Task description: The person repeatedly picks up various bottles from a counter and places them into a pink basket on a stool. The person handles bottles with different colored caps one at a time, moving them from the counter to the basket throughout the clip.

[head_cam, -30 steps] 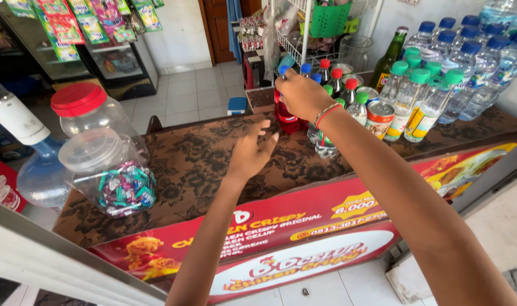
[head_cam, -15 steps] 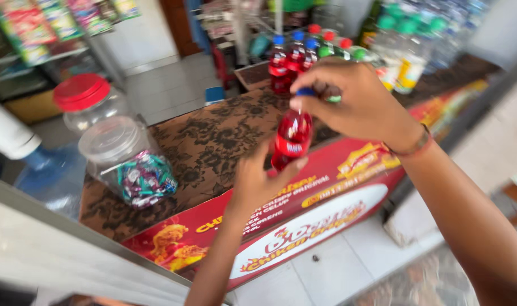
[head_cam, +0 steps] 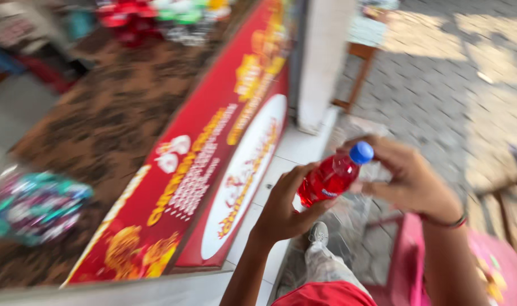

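Counter (head_cam: 105,119), brown patterned top with a red banner (head_cam: 213,170) down its front face, fills the left of the view; frame heavily motion-blurred. Red drink bottle (head_cam: 326,181) with blue cap (head_cam: 361,153) is held tilted in the air off the counter's front edge, above the tiled floor (head_cam: 292,153). Left hand (head_cam: 284,209) wraps the bottle's lower body, fingers curled closed around it; right hand (head_cam: 408,184) closes near the cap and neck, exact finger contact too blurred to tell. Risk: tilted bottle may slip to the floor if either grip loosens. Jar of wrapped sweets (head_cam: 35,207) sits near the counter's left end; blurred bottles (head_cam: 156,17) crowd the far edge. A pink chair (head_cam: 417,255) stands close below the right arm.
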